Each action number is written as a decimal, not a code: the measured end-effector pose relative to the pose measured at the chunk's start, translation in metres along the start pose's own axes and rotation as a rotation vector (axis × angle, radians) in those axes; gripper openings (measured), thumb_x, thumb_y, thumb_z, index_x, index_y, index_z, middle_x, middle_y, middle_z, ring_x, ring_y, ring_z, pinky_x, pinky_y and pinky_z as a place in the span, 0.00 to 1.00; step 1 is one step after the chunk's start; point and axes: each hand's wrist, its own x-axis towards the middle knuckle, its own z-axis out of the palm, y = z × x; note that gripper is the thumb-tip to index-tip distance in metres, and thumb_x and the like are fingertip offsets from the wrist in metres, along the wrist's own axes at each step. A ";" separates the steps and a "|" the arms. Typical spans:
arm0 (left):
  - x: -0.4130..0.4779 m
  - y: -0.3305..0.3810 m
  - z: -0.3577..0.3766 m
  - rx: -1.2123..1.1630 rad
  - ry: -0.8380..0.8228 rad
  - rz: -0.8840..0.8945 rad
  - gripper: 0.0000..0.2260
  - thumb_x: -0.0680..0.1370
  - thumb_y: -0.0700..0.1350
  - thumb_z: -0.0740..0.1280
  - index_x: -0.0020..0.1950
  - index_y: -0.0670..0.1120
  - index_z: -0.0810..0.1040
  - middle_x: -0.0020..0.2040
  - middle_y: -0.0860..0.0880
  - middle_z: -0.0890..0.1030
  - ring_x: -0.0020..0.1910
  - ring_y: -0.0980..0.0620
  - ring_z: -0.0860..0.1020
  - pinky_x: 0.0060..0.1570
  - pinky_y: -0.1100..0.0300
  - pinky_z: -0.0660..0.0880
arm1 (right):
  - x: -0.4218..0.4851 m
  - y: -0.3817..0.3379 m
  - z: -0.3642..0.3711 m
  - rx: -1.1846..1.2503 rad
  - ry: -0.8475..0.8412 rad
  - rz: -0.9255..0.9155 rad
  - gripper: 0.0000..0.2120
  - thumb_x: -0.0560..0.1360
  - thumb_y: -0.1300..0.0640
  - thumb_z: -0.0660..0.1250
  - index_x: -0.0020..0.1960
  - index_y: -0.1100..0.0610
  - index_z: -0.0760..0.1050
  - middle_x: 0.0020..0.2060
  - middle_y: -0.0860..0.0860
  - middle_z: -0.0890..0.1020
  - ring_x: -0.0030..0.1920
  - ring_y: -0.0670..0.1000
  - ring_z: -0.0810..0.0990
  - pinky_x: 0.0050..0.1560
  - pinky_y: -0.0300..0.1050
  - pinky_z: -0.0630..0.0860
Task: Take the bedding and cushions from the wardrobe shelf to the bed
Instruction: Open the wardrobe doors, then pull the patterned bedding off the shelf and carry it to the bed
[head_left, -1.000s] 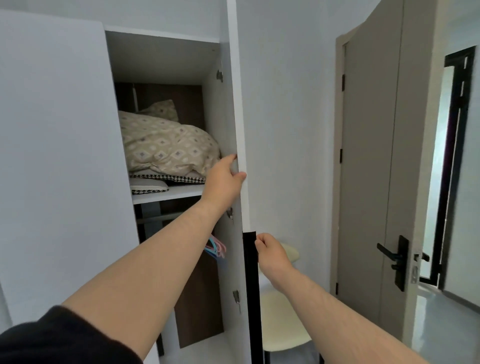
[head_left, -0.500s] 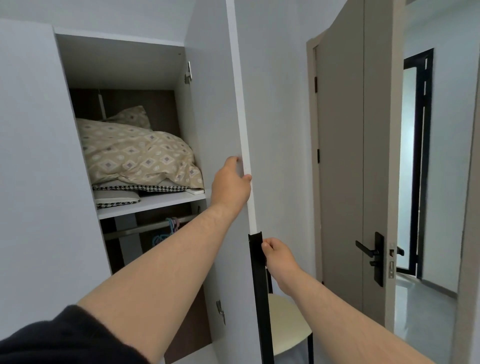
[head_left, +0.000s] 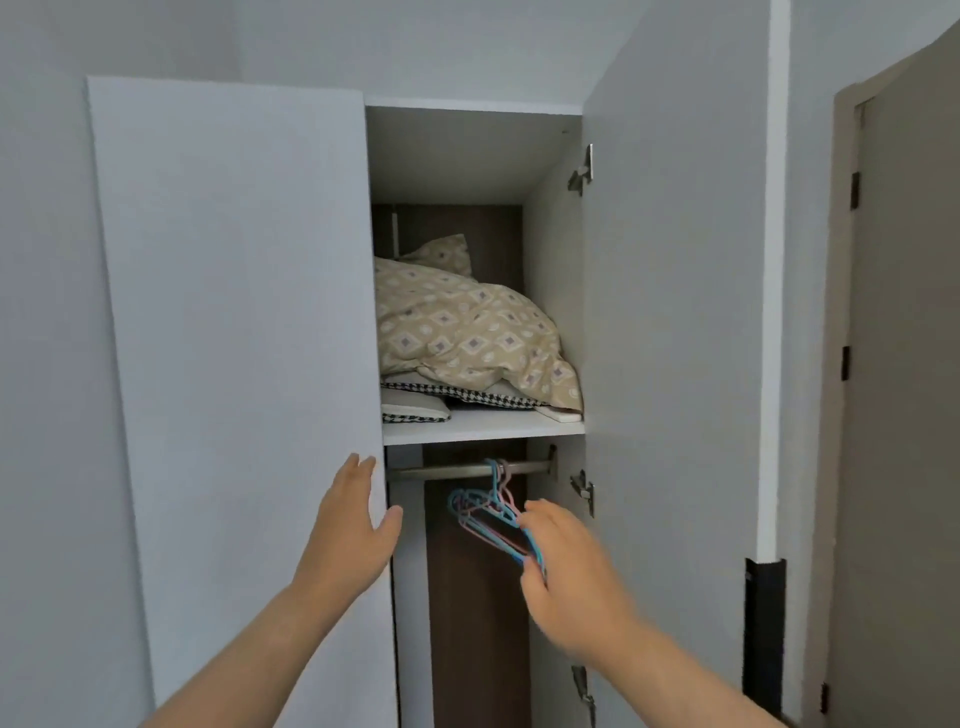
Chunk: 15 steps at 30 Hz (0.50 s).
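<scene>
A beige diamond-patterned quilt (head_left: 467, 332) is piled on the white wardrobe shelf (head_left: 483, 432), with a matching pillow corner (head_left: 441, 252) behind it. Under the quilt lie black-and-white houndstooth cushions (head_left: 415, 410). My left hand (head_left: 353, 525) is open, its palm against the edge of the left wardrobe door (head_left: 234, 364), thumb around that edge. My right hand (head_left: 566, 577) is blurred, fingers apart, in front of the open compartment just below the shelf, holding nothing.
The right wardrobe door (head_left: 675, 338) stands swung open, with a black handle strip (head_left: 763, 634) on its edge. Several blue and pink hangers (head_left: 488, 514) hang on the rail (head_left: 467, 469) under the shelf. A room door (head_left: 904, 389) is at the far right.
Both hands have let go of the right door's edge. My view turned right to face the open compartment. My left hand moved to the left door's edge, my right hand into the opening.
</scene>
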 end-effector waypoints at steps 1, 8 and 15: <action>0.009 -0.015 -0.006 0.017 0.015 -0.018 0.30 0.79 0.48 0.63 0.78 0.48 0.53 0.79 0.49 0.52 0.77 0.51 0.52 0.72 0.57 0.51 | 0.014 -0.004 0.016 0.007 -0.039 -0.010 0.23 0.78 0.56 0.59 0.72 0.50 0.66 0.72 0.45 0.66 0.72 0.44 0.61 0.69 0.34 0.53; 0.100 -0.097 -0.008 0.098 0.095 -0.013 0.34 0.78 0.48 0.64 0.78 0.46 0.49 0.80 0.48 0.47 0.78 0.48 0.47 0.73 0.55 0.50 | 0.128 -0.018 0.117 -0.090 -0.201 -0.089 0.26 0.79 0.56 0.57 0.76 0.52 0.60 0.77 0.48 0.62 0.77 0.48 0.56 0.75 0.44 0.52; 0.184 -0.127 0.032 0.399 0.091 0.161 0.36 0.77 0.51 0.63 0.78 0.41 0.49 0.79 0.39 0.47 0.77 0.39 0.45 0.74 0.47 0.46 | 0.228 -0.012 0.152 -0.308 -0.151 -0.064 0.32 0.77 0.56 0.58 0.78 0.58 0.51 0.77 0.58 0.55 0.77 0.57 0.52 0.75 0.51 0.50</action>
